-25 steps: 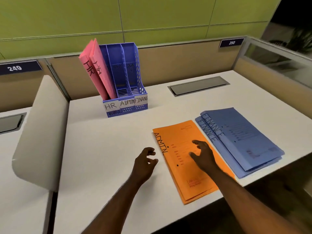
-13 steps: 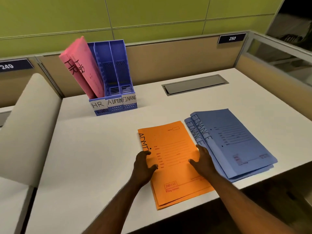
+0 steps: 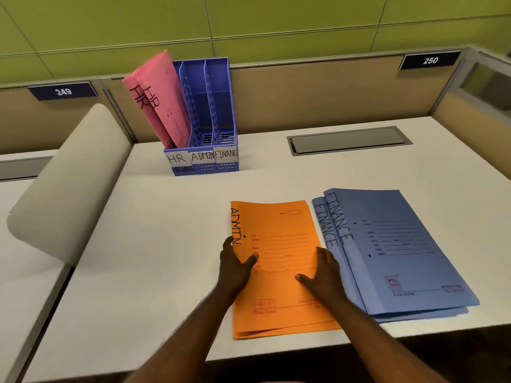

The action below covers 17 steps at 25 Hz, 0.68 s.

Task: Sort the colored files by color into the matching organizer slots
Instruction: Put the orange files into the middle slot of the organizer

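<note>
The orange ADMIN files (image 3: 279,239) lie stacked flat near the desk's front edge. My left hand (image 3: 236,268) clasps their left edge, thumb on top, fingers at the spine. My right hand (image 3: 322,273) presses on their right edge, thumb spread over the cover. Two blue FINANCE files (image 3: 401,252) lie overlapped just right of them. The blue three-slot organizer (image 3: 206,150) stands at the back left, labelled HR, ADMIN, FINANCE. Two pink HR files (image 3: 157,98) lean in its HR slot; the other two slots are empty.
A grey cable hatch (image 3: 348,140) is set into the white desk (image 3: 154,258) behind the files. A curved grey divider (image 3: 63,186) borders the desk on the left. Beige partition walls close off the back and right.
Both hands came down from hovering onto the orange files: left hand now at the left edge, right hand at the right edge. The view shifted, moving everything rightwards in frame.
</note>
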Each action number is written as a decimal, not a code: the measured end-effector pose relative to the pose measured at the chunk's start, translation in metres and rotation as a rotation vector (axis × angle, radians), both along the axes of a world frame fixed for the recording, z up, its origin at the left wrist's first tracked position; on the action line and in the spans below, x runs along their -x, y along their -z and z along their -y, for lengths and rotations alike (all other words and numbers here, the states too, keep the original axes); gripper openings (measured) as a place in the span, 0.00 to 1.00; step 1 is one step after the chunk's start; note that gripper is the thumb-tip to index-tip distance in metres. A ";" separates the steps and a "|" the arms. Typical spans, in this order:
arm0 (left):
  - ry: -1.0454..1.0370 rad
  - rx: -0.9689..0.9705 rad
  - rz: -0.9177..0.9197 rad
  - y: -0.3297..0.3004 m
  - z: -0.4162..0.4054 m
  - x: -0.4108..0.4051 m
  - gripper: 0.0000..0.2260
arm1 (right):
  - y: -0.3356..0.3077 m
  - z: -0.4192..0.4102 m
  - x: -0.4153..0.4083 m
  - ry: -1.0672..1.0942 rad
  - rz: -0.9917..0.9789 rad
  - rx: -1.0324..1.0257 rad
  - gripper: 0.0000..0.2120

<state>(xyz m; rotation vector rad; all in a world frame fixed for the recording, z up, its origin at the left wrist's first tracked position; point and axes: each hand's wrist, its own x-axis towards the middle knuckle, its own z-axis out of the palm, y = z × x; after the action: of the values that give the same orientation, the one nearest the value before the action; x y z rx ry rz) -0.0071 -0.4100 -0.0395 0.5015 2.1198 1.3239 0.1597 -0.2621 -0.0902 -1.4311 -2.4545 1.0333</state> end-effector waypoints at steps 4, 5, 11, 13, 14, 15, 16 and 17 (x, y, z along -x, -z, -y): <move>-0.107 -0.021 0.088 -0.003 -0.008 0.010 0.18 | 0.000 -0.002 0.002 -0.010 0.018 0.009 0.48; -0.090 -0.015 0.082 -0.003 -0.008 0.012 0.11 | -0.001 -0.002 0.002 -0.012 0.016 0.018 0.48; -0.087 -0.095 0.181 -0.006 -0.003 0.018 0.08 | -0.015 -0.007 0.007 0.007 -0.085 0.053 0.45; -0.080 -0.152 0.193 -0.012 0.000 0.021 0.09 | -0.024 -0.011 0.014 0.041 -0.150 0.028 0.44; -0.071 -0.186 0.191 -0.015 0.003 0.025 0.10 | -0.030 -0.014 0.021 0.064 -0.189 0.023 0.45; -0.065 -0.218 0.189 -0.020 0.005 0.030 0.11 | -0.037 -0.017 0.029 0.085 -0.234 0.028 0.46; -0.065 -0.250 0.188 -0.025 0.008 0.037 0.13 | -0.045 -0.020 0.039 0.095 -0.285 0.048 0.47; -0.065 -0.277 0.185 -0.030 0.011 0.045 0.14 | -0.052 -0.023 0.048 0.092 -0.337 0.078 0.48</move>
<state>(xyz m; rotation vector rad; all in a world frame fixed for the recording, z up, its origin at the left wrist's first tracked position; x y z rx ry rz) -0.0519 -0.4213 -0.0092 0.4052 1.8270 1.6462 0.1116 -0.2386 -0.0381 -1.2552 -2.1142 1.2466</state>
